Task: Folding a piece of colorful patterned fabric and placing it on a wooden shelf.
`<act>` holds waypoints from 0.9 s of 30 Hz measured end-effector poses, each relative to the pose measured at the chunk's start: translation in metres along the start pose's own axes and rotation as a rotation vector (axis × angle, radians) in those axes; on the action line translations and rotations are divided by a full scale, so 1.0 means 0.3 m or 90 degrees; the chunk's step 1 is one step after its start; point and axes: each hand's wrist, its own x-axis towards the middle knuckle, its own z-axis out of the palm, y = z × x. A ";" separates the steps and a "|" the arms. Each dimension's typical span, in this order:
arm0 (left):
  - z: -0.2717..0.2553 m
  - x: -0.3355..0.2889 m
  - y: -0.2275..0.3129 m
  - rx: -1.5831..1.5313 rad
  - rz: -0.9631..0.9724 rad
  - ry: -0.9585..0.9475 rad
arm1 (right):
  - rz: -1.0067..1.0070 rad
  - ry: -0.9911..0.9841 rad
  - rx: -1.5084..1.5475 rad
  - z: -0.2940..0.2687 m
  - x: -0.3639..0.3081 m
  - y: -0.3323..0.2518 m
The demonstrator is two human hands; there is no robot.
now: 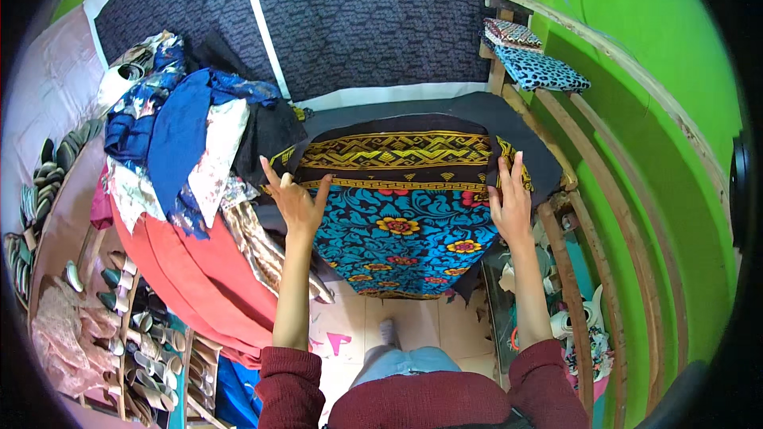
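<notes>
A patterned cloth (397, 226) lies in front of me over a dark-covered surface, its near part hanging down. It has a black and yellow zigzag band across the far side and blue leaves with red and yellow flowers below. My left hand (296, 205) is at the cloth's left edge, thumb and index finger stretched apart. At the right edge, my right hand (513, 205) lies with its fingers extended against the cloth, near a folded-over strip. Neither hand visibly grips anything.
Clothes in blue, white and black (179, 123) are heaped at left, above a coral cloth (191, 270). Racks of shoes (143, 349) stand lower left. Along the green wall (636, 56) run wooden slats (612, 159), with folded fabrics (540, 67) at their far end. Scraps lie on the tiled floor (421, 326).
</notes>
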 end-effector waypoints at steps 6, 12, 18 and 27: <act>0.157 0.213 -0.025 0.009 0.020 0.022 | 0.034 0.061 -0.174 0.135 0.184 0.125; 0.358 0.485 -0.093 0.014 0.028 0.001 | 0.010 0.141 -0.196 0.305 0.509 0.238; 0.674 0.621 -0.226 -0.018 0.075 0.060 | 0.007 0.016 -0.210 0.555 0.724 0.370; 0.978 0.674 -0.309 -0.001 0.032 0.016 | 0.001 -0.053 -0.194 0.857 0.833 0.547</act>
